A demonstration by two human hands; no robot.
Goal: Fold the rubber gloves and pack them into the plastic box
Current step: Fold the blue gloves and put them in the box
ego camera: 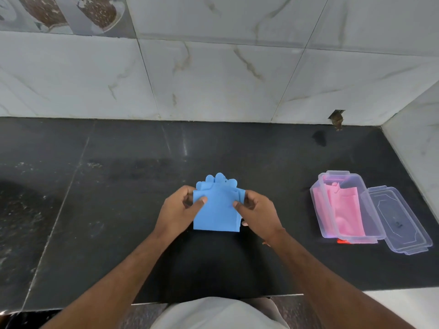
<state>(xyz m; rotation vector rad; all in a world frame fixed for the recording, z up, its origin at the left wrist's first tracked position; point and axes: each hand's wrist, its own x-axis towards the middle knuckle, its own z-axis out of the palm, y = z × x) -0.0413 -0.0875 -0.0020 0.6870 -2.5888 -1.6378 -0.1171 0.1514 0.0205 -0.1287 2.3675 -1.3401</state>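
We hold the folded blue gloves at mid-desk, left hand & right hand each pinching a side edge, thumbs on top, other fingers curled under. To the right, well apart, the plastic box sits open w/ pink gloves inside, prob. folded; its clear lid lies touching its right side.
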